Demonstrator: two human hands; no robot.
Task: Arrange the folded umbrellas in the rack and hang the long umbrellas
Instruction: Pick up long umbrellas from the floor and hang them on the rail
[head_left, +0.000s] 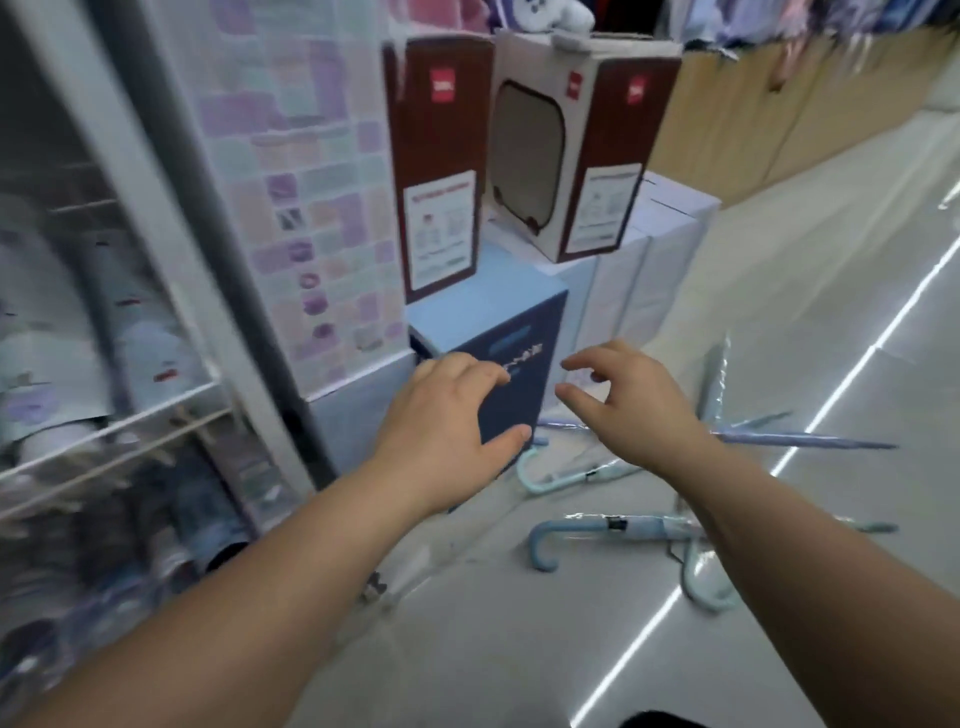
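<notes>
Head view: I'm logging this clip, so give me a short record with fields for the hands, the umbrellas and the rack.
left hand: empty, fingers spread, in front of the dark blue box
right hand: empty, fingers curled open
long umbrellas: several lying on the floor at right, one with a blue hooked handle, none hung
wire rack: at left, blurred, holds wrapped items

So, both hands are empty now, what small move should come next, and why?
Probably lower the right hand to the nearest long umbrella on the floor and grip it near its blue hooked handle. Both it and the left hand are open and hold nothing, and several long umbrellas lie there, not yet hung.
</notes>
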